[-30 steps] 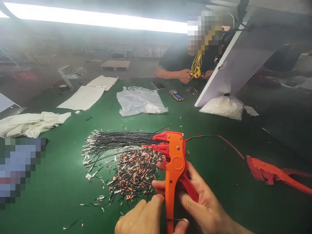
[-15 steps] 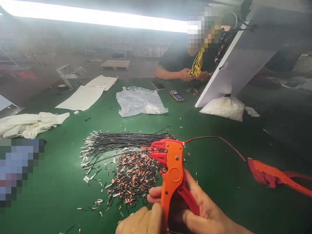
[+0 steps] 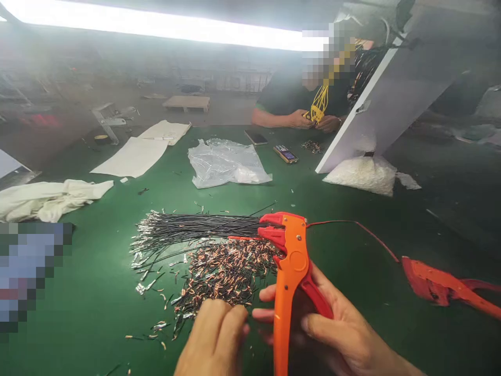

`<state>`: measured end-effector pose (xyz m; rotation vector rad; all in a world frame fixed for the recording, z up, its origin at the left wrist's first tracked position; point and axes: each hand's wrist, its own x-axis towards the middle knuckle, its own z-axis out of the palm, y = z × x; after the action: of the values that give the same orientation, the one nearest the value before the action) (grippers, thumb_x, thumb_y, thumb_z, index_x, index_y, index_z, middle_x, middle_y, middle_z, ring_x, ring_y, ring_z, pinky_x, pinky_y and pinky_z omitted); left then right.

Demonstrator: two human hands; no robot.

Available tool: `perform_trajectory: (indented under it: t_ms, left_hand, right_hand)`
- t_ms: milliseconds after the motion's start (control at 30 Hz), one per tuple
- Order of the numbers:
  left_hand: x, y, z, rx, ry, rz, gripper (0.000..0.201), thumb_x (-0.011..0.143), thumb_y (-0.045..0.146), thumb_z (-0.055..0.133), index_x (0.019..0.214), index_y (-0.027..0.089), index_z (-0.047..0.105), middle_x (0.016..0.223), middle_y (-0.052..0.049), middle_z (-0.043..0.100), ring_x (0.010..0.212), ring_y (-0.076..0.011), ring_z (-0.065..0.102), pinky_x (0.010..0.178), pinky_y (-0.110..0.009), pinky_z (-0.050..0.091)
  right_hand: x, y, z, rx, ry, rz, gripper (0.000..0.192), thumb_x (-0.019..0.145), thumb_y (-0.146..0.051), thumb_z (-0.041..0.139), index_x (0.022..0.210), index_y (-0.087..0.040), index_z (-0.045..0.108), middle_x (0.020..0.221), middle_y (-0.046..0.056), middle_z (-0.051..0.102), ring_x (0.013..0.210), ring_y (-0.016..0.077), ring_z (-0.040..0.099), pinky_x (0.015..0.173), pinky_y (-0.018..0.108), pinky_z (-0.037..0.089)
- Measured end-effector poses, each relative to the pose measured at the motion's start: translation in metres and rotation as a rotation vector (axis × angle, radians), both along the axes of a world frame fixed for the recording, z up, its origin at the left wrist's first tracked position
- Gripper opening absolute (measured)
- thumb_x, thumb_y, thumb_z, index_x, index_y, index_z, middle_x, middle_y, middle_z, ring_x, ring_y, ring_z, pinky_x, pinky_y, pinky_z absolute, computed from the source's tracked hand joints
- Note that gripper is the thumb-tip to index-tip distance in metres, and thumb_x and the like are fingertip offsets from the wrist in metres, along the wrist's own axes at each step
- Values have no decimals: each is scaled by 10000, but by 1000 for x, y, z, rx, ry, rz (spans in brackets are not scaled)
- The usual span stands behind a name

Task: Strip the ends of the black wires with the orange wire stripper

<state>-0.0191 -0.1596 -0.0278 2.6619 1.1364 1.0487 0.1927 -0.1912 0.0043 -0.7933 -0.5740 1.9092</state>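
Right hand (image 3: 344,326) gripping an orange-and-red plastic wire stripper (image 3: 291,277)
Left hand (image 3: 213,337) curled by heaped short black-and-copper wire scraps (image 3: 223,269); whether it holds anything, I cannot tell.

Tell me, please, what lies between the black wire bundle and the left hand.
In the head view, a pile of short wire pieces lies between the bundle and left hand.
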Motion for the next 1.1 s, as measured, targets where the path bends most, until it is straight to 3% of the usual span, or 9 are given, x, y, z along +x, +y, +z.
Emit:
perform_trajectory:
  t_ms: [100,233,367,500,667,833,1100]
  left_hand:
    - [-5,4,2,67,-36,100,187,993,193,437,1028,208,620,705,7,636,610,-106,627,577,-176,519]
    - [-2,1,4,57,-54,188,189,977,159,471,1093,203,613,769,-3,704,671,-124,671,610,-202,541]
    - [-1,-2,5,54,-107,181,190,963,143,497,1116,176,605,882,-37,752,770,-128,715,627,-187,556]
    - [-3,-3,5,3,-148,164,183,961,150,511,1114,164,610,893,-35,761,736,-102,724,658,-157,565]
    - [0,-6,7,-61,-186,123,210,958,127,500,1141,168,594,940,-48,754,778,-114,723,690,-179,569]
    - [5,-9,12,-208,-230,42,264,951,81,472,1151,193,603,901,-33,711,782,-127,665,664,-223,538]
    - [2,-12,5,-210,-234,23,234,917,43,503,1078,185,595,791,-14,659,694,-127,609,625,-243,486]
  right_hand:
    - [2,1,-1,-29,138,45,479,898,-58,593,1280,-338,523,1130,21,689,1064,256,688,929,548,530]
    - [1,0,-5,50,247,145,515,844,-106,660,1303,-279,502,1098,53,677,966,224,703,834,417,546]
    - [-2,-3,-13,20,308,214,645,797,-171,692,1374,-209,407,1044,118,717,917,249,739,798,344,526]
    - [-5,-5,-15,-23,374,252,674,813,-173,688,1399,-209,357,962,94,718,861,209,741,752,289,519]
    - [-10,-7,-11,-56,373,272,632,716,-162,754,1295,-134,499,896,114,734,785,160,712,699,232,497]
    - [-19,-11,-21,-111,373,322,570,609,-167,759,1156,-52,651,805,111,742,656,126,663,615,198,454]
    - [-19,-8,-29,-154,378,348,511,574,-115,754,1081,-89,693,725,77,710,590,114,613,533,191,414]
